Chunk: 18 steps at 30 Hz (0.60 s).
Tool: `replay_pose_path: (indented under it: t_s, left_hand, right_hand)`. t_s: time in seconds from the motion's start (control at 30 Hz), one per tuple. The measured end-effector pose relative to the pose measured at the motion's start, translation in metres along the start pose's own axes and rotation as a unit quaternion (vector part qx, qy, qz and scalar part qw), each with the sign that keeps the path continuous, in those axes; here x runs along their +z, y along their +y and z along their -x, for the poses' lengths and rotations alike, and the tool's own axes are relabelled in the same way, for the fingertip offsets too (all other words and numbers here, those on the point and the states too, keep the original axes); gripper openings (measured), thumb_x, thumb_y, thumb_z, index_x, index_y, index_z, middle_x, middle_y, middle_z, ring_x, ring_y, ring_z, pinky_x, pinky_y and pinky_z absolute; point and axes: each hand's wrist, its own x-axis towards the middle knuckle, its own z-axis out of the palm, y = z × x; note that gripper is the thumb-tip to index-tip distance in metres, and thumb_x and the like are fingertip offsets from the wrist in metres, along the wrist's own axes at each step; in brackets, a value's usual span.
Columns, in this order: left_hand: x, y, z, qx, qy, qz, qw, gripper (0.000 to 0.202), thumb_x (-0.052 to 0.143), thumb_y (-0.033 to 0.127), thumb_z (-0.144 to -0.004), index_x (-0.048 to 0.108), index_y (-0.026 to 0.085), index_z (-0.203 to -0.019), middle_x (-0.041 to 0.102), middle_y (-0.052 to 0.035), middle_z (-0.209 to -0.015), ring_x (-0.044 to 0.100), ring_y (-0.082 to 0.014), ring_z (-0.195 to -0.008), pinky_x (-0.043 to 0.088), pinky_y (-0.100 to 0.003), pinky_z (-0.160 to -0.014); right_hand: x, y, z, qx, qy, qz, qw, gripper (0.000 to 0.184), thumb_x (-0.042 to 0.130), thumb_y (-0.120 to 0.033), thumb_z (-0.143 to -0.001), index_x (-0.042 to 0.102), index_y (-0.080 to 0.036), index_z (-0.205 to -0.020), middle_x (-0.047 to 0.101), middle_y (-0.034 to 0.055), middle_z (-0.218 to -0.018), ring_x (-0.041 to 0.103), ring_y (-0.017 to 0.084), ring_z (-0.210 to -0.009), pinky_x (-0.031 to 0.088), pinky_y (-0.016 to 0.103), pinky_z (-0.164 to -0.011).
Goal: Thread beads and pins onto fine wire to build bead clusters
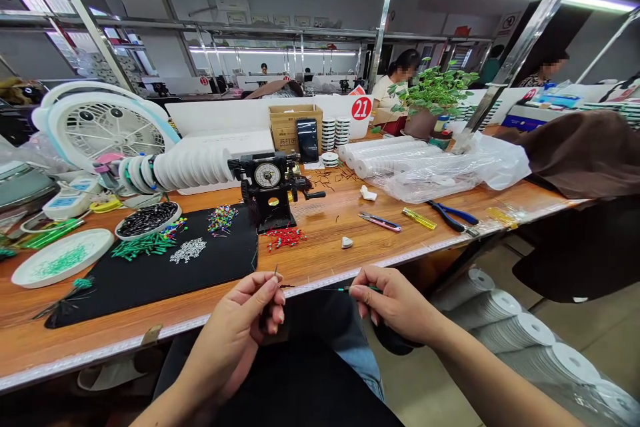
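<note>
My left hand (253, 320) is closed in a pinch at the table's front edge, with a thin dark stick-like piece (277, 271) poking up from its fingertips. My right hand (393, 303) pinches a thin line (320, 289) that stretches across to the left hand. Small green bits (343, 289) sit on the line beside my right fingertips. Beyond my hands lie red beaded pieces (286, 237) and a small white lump (347, 242). On a black mat (200, 293) are silvery small parts (189, 250), green pieces (140, 245) and colourful-headed pins (223, 219).
A black hand-cranked counter machine (270, 190) stands behind, with white discs (195, 170) to its left. Small scissors (380, 221), a yellow-handled tool (419, 218) and blue pliers (453, 215) lie rightward. Wrapped white rolls (390, 153) are behind. Another person (393, 80) sits beyond the partition.
</note>
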Motion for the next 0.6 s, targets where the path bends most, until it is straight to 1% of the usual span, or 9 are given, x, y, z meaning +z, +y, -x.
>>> replay_pose_path:
  t_s: [0.07, 0.17, 0.3, 0.33, 0.4, 0.43, 0.5, 0.57, 0.6]
  left_hand:
    - [-0.001, 0.002, 0.0, -0.007, -0.005, 0.021, 1.0, 0.018, 0.065, 0.03, -0.075, 0.06, 0.017, -0.085, 0.052, 0.0031, -0.067, 0.04, -0.0044, -0.05, 0.031, -0.015, -0.044]
    - [-0.004, 0.004, 0.001, 0.0, -0.011, -0.027, 1.0, 0.02, 0.066, 0.032, -0.074, 0.063, 0.015, -0.085, 0.05, 0.0026, -0.065, 0.034, -0.0046, -0.048, 0.025, -0.016, -0.041]
    - [-0.011, 0.007, 0.001, 0.001, -0.001, -0.079, 0.997, 0.028, 0.068, 0.035, -0.071, 0.066, 0.015, -0.09, 0.052, 0.0015, -0.065, 0.034, -0.0056, -0.049, 0.025, -0.017, -0.041]
    - [-0.014, 0.008, 0.0, 0.003, 0.005, -0.081, 0.997, 0.03, 0.068, 0.036, -0.071, 0.066, 0.016, -0.093, 0.052, 0.0017, -0.064, 0.035, -0.0055, -0.049, 0.025, -0.016, -0.041]
    - [-0.021, 0.011, -0.004, 0.014, 0.025, -0.093, 0.995, 0.036, 0.068, 0.038, -0.07, 0.066, 0.017, -0.099, 0.052, 0.002, -0.064, 0.036, -0.0054, -0.05, 0.027, -0.015, -0.042]
    - [-0.026, 0.013, -0.006, 0.023, 0.039, -0.111, 0.993, 0.039, 0.068, 0.039, -0.069, 0.066, 0.018, -0.101, 0.054, 0.0015, -0.065, 0.039, -0.0059, -0.051, 0.03, -0.015, -0.043]
    - [-0.037, 0.016, -0.011, 0.049, 0.068, -0.188, 0.979, 0.043, 0.068, 0.043, -0.068, 0.066, 0.02, -0.104, 0.061, -0.0015, -0.074, 0.047, -0.0092, -0.058, 0.039, -0.018, -0.05]
    - [-0.047, 0.02, -0.014, 0.09, 0.083, -0.304, 0.945, 0.042, 0.066, 0.046, -0.068, 0.067, 0.023, -0.103, 0.066, -0.0042, -0.089, 0.056, -0.0165, -0.075, 0.046, -0.023, -0.064]
    - [-0.052, 0.022, -0.015, 0.111, 0.087, -0.358, 0.923, 0.04, 0.065, 0.048, -0.068, 0.068, 0.025, -0.101, 0.067, -0.0044, -0.096, 0.058, -0.0205, -0.085, 0.047, -0.026, -0.072]
  right_hand:
    - [0.0, -0.002, 0.0, -0.004, 0.004, -0.004, 1.0, 0.026, 0.051, -0.039, -0.085, 0.05, -0.017, -0.071, 0.054, -0.0026, -0.056, 0.043, 0.007, -0.044, 0.033, 0.018, -0.041]
    - [-0.001, -0.003, 0.0, -0.014, 0.024, -0.015, 1.0, 0.029, 0.05, -0.043, -0.086, 0.049, -0.018, -0.072, 0.054, -0.003, -0.055, 0.042, 0.007, -0.043, 0.031, 0.018, -0.04]
    - [-0.002, -0.006, -0.004, -0.024, 0.041, -0.025, 0.999, 0.03, 0.049, -0.045, -0.086, 0.049, -0.018, -0.073, 0.054, -0.0039, -0.054, 0.042, 0.008, -0.042, 0.03, 0.019, -0.04]
    - [-0.001, -0.007, -0.007, -0.035, 0.048, -0.007, 0.998, 0.029, 0.049, -0.044, -0.087, 0.05, -0.019, -0.073, 0.054, -0.004, -0.054, 0.043, 0.008, -0.043, 0.032, 0.02, -0.042]
    - [0.001, -0.009, -0.016, -0.085, 0.08, 0.072, 0.991, 0.025, 0.05, -0.038, -0.088, 0.054, -0.019, -0.073, 0.056, -0.0029, -0.058, 0.049, 0.01, -0.05, 0.037, 0.022, -0.05]
    - [0.002, -0.01, -0.022, -0.119, 0.099, 0.129, 0.98, 0.022, 0.052, -0.034, -0.088, 0.058, -0.019, -0.074, 0.057, -0.0018, -0.062, 0.051, 0.011, -0.057, 0.038, 0.023, -0.056]
    - [0.007, -0.011, -0.035, -0.179, 0.127, 0.26, 0.94, 0.016, 0.054, -0.028, -0.087, 0.064, -0.02, -0.077, 0.057, 0.0005, -0.07, 0.052, 0.014, -0.069, 0.038, 0.026, -0.064]
    - [0.015, -0.011, -0.046, -0.21, 0.132, 0.378, 0.892, 0.016, 0.056, -0.028, -0.086, 0.067, -0.021, -0.076, 0.055, 0.0027, -0.074, 0.05, 0.017, -0.074, 0.037, 0.028, -0.066]
    - [0.019, -0.011, -0.051, -0.217, 0.132, 0.423, 0.87, 0.017, 0.057, -0.029, -0.085, 0.068, -0.021, -0.074, 0.054, 0.0035, -0.074, 0.048, 0.018, -0.076, 0.036, 0.029, -0.066]
